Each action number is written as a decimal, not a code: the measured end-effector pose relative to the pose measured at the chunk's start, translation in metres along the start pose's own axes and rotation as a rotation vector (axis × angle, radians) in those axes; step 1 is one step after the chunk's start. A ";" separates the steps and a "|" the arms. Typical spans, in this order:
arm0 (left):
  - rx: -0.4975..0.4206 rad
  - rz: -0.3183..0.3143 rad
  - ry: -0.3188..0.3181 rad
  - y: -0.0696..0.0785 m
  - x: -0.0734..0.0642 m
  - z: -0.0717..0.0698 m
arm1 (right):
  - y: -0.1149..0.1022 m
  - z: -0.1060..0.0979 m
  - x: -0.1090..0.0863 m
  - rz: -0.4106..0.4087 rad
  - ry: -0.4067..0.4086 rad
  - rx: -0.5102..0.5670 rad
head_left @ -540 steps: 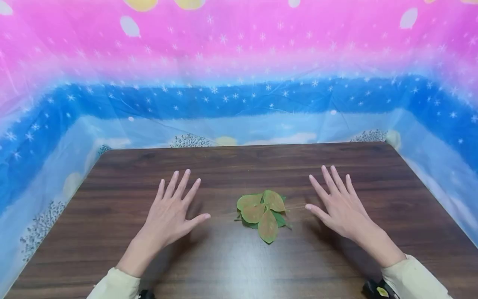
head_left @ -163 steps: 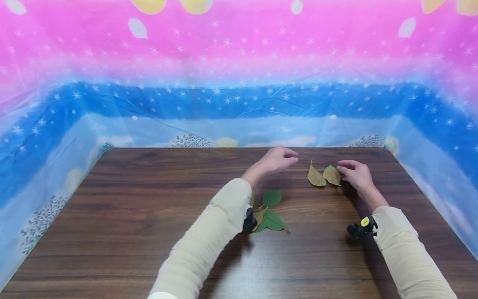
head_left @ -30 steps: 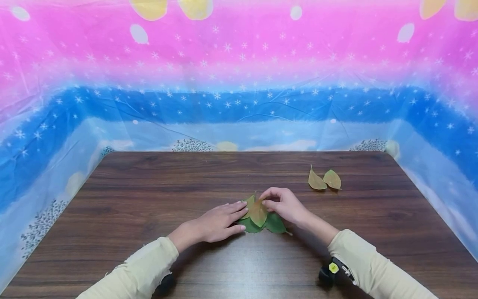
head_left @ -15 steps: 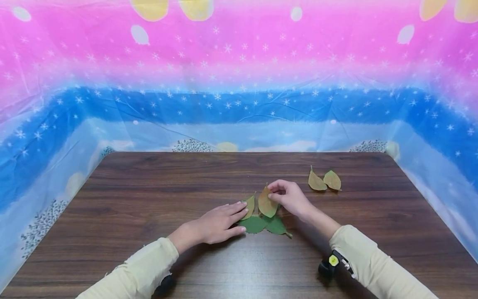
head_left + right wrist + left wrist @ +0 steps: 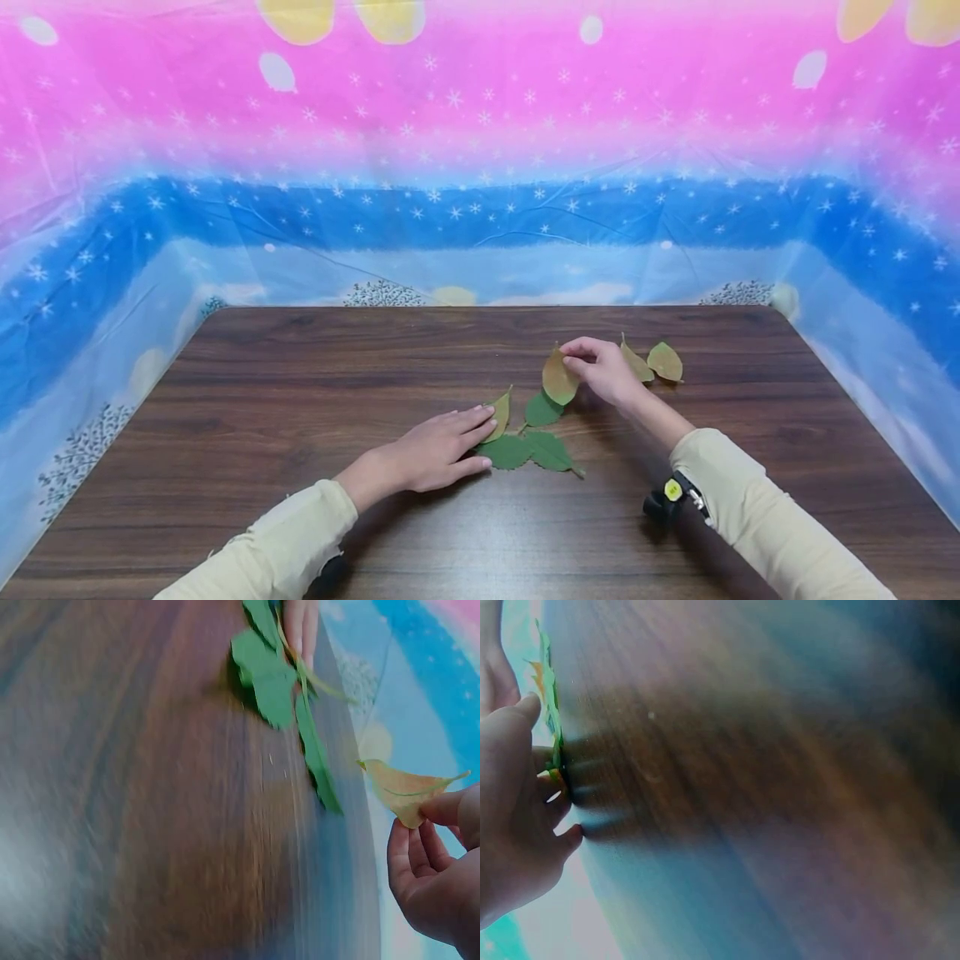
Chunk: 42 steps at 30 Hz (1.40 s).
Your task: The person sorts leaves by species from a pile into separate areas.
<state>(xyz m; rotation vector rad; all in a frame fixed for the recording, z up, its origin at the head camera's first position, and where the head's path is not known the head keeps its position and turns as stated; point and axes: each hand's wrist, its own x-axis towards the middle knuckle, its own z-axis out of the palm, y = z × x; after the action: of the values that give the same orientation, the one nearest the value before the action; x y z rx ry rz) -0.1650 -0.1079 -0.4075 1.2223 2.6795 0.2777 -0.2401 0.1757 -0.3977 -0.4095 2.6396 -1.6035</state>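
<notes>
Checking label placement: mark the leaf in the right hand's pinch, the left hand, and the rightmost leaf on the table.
Pinched leaf (image 5: 558, 382): head view, middle of its blade.
Left hand (image 5: 429, 452): head view, back of the hand.
Rightmost leaf (image 5: 665, 362): head view, middle of its blade.

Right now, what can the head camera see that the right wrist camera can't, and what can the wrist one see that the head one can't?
Only the head view shows the two far leaves, both sleeves and the back of the left hand.

Only the right wrist view shows the held leaf side-on, looking curled, with the right hand's lower fingers bent beneath it.

Both show the right hand pinching that leaf, the green leaves, some left-hand fingers, the table and the patterned cloth.
</notes>
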 end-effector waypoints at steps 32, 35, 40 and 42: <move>0.036 0.016 0.019 -0.002 0.000 0.002 | 0.038 -0.055 0.028 0.143 0.018 -0.185; 0.029 0.018 0.009 -0.002 0.000 0.002 | 0.042 -0.058 0.028 0.150 0.020 -0.206; 0.016 0.016 0.009 -0.001 -0.001 0.002 | 0.044 -0.061 0.027 0.142 0.021 -0.257; 0.011 0.010 0.010 0.000 -0.002 0.002 | 0.045 -0.061 0.027 0.136 0.025 -0.274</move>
<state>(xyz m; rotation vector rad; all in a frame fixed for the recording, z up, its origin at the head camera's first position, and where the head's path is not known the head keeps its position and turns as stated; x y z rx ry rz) -0.1637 -0.1092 -0.4090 1.2403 2.6878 0.2722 -0.2853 0.2415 -0.4050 -0.2109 2.8451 -1.2216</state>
